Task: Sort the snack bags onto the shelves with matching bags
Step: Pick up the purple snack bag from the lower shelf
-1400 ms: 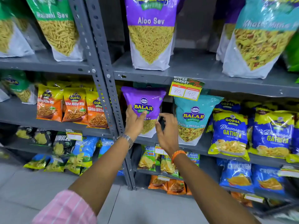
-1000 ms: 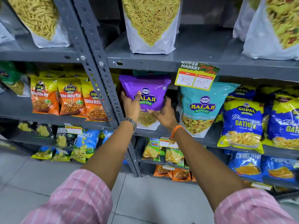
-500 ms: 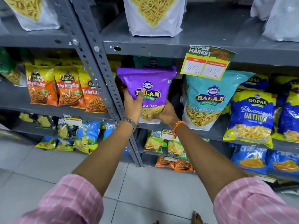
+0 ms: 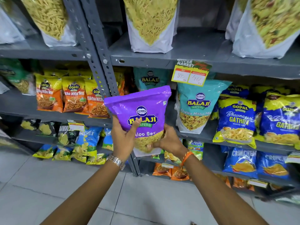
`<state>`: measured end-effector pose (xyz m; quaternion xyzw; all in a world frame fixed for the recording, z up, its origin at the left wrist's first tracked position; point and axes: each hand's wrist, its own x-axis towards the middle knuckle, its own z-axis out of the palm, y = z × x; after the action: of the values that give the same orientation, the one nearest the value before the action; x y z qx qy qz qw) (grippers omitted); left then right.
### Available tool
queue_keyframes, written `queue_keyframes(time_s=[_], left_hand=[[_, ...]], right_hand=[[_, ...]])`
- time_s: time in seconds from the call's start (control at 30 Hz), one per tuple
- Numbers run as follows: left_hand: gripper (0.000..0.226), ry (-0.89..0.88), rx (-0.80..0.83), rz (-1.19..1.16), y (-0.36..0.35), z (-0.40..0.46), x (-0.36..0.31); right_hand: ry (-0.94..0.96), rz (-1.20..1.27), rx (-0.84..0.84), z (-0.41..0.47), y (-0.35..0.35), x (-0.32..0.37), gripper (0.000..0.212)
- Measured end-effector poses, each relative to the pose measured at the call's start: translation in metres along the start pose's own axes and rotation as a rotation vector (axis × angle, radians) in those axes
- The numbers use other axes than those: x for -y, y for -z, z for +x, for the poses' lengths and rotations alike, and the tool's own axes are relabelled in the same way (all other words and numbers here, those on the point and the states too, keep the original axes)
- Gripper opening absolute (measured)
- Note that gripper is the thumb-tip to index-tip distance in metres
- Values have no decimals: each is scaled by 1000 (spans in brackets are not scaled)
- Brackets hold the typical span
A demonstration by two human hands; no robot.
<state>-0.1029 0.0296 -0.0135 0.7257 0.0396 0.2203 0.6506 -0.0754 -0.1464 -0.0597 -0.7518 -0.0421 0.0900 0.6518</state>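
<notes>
Together, the left hand point(image 4: 124, 140) and right hand point(image 4: 168, 140) gripped the purple Aloo Sev bag point(image 4: 139, 111), tilted, off the middle shelf's point(image 4: 204, 135) front edge.

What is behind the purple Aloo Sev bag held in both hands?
Behind the purple Aloo Sev bag, a teal Balaji bag stands at the back of the grey shelf. Only its top shows; the purple bag covers its lower part.
</notes>
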Motion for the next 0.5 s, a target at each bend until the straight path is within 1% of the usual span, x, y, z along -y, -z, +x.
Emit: queue_keyframes(time_s=[0.07, 0.2, 0.3, 0.43, 0.5], left_hand=[[62, -31, 2, -63, 4, -9, -23], [58, -157, 26, -161, 2, -12, -75], [65, -261, 130, -208, -13, -4, -114], [57, -350, 253, -308, -46, 11, -171], [58, -391, 294, -326, -62, 27, -202]], right_hand=[[15, 9, 6, -21, 8, 21, 75], [119, 18, -32, -61, 29, 80, 71], [207, 51, -119, -85, 49, 124, 66], [319, 66, -212, -101, 77, 175, 56], [377, 83, -238, -103, 93, 200, 52]])
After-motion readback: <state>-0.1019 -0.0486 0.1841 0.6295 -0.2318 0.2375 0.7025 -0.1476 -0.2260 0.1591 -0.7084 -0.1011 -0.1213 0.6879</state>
